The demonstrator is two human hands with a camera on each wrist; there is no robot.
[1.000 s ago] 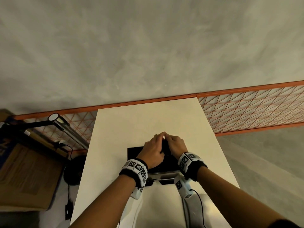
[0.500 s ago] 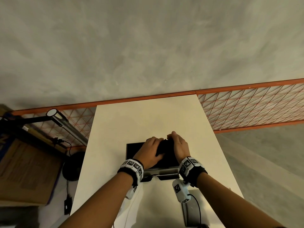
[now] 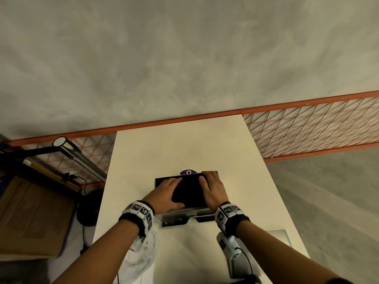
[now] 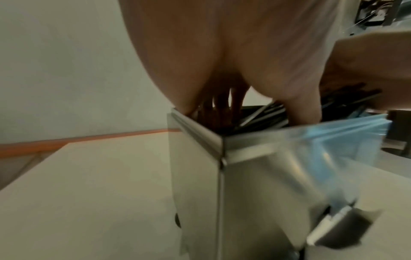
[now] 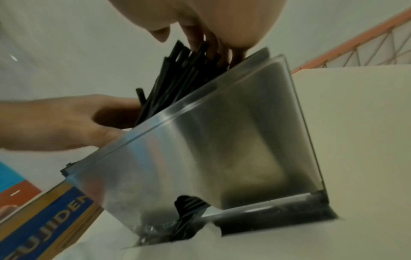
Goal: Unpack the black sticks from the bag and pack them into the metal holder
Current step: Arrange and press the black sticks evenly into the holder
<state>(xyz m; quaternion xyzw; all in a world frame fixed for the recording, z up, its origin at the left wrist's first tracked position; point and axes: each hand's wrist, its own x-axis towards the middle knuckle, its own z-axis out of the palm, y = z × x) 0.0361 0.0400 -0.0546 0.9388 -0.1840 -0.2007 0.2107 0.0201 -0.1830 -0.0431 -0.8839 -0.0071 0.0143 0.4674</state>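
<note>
Many black sticks [image 5: 177, 73] already stand in the metal holder [image 3: 178, 219], which sits upright on the pale tabletop [image 3: 184, 144], so by the look of it the packing is well along. Going from the left, the left hand [image 3: 164, 195] lies over the holder's open top with its fingers stretched flat on the stick ends, gripping nothing; the left wrist view shows those fingers reaching down among the sticks just inside the rim. Next, toward the middle, the sticks lean at mixed angles and some ends rise above the rim, so they are not yet settled level. Further right, the right hand [image 3: 212, 187] is also spread flat over the top, fingertips on the sticks near the far right corner, holding nothing. A clear bag [image 4: 333, 140] with a bluish strip hangs against the holder's near side, and whether any sticks remain in it cannot be told. Judging from this, what is left is pressing the bundle down and checking the bag for leftovers.
</note>
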